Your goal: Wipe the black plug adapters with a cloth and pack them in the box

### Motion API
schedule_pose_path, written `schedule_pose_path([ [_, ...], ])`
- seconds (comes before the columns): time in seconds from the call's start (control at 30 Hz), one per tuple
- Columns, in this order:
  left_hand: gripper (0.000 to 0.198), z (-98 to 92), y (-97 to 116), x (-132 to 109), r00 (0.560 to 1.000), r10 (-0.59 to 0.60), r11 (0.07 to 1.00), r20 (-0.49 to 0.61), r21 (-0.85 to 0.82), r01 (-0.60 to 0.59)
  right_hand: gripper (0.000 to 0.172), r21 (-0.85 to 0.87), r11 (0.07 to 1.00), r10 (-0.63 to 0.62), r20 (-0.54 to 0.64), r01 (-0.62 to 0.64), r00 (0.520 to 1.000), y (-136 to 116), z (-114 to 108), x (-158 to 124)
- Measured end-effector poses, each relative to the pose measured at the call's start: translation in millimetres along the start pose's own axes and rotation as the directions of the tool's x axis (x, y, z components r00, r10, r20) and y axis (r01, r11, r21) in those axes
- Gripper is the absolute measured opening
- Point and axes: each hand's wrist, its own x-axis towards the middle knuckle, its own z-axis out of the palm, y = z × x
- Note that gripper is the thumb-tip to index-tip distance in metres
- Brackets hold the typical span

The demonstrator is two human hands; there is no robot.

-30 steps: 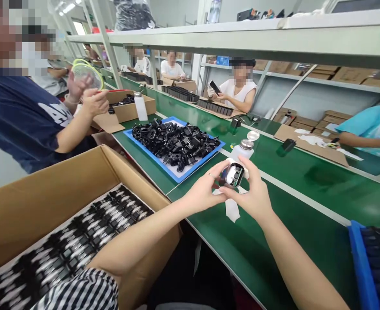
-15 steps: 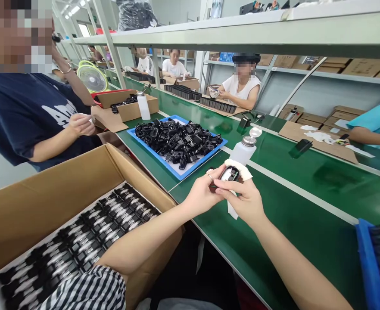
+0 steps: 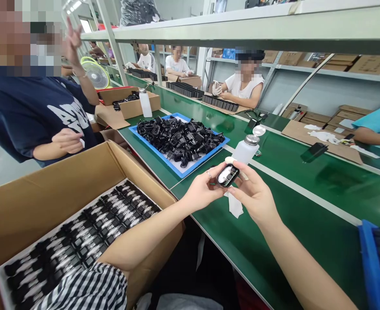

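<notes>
Item held: one black plug adapter (image 3: pixel 228 175), its glossy face turned upward, was grasped between both hands above the green workbench (image 3: pixel 309 202), not touching the bench. The left hand (image 3: pixel 203 188), a ring worn on one finger, was closed on the adapter's near side. The right hand (image 3: pixel 255 194) was closed on its far side, the fingers curled over the top edge. A white wipe (image 3: pixel 235 207) was seen hanging below the hands, with a small fold of it (image 3: pixel 229 160) showing just above the adapter; which fingers pinched it could not be told.

Nearby items: a white dispensing bottle (image 3: pixel 243 150) with a metal top was stood on the bench just beyond the hands, its round lid (image 3: pixel 259 130) raised. A blue tray (image 3: pixel 154 152) heaped with loose black adapters (image 3: pixel 179 137) was placed further along the bench. An open cardboard carton (image 3: pixel 48 206) was positioned to the left, with adapters (image 3: pixel 80 232) packed in rows. A blue crate (image 3: pixel 369 262) was noted at the lower right. A striped sleeve (image 3: pixel 89 288) was visible on the left arm.

Surroundings: a co-worker in a navy T-shirt (image 3: pixel 22 112) was seen at the left, one hand raised. Further co-workers were seated across the bench.
</notes>
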Motion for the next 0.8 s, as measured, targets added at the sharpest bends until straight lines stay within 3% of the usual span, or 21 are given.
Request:
schedule_pose_path([
  [0.13,0.055,1.2,-0.7,-0.3,0.999,0.044,0.999,-0.011,0.000,-0.044,0.042,-0.010,1.000,-0.011,0.021,0.012,1.000,-2.1,-4.3,1.2],
  [0.27,0.051,0.4,4.0,0.0,0.999,0.040,0.999,-0.009,-0.037,-0.040,0.046,-0.122,0.992,0.023,0.068,-0.014,0.997,-4.5,-16.3,3.6],
  [0.4,0.040,-9.6,1.9,3.0,0.980,-0.200,0.978,-0.012,-0.065,0.198,0.019,-0.379,0.904,0.208,-0.011,-0.196,0.978,0.2,-41.7,11.0],
  [0.5,0.029,-20.9,-13.2,5.6,0.918,-0.395,0.919,0.013,0.001,0.395,0.039,-0.496,0.799,0.252,-0.237,-0.340,0.938,15.0,-56.1,14.3],
  [0.57,0.028,-27.0,-26.8,6.9,0.890,-0.455,0.886,0.039,0.122,0.448,0.044,-0.520,0.756,0.267,-0.308,-0.397,0.913,28.9,-58.6,13.9],
  [0.67,0.030,-31.4,-42.9,9.0,0.899,-0.436,0.795,0.034,0.482,0.368,0.035,-0.591,0.700,0.338,-0.220,-0.401,0.915,51.0,-54.1,10.1],
  [0.73,0.030,-31.5,-47.2,10.1,0.916,-0.400,0.641,-0.006,0.712,0.285,0.024,-0.620,0.681,0.376,-0.162,-0.390,0.912,64.2,-49.1,7.3],
  [0.8,0.033,-30.7,-46.4,10.1,0.922,-0.386,0.483,-0.046,0.841,0.244,0.023,-0.648,0.657,0.401,-0.132,-0.385,0.907,75.0,-44.8,6.4],
])
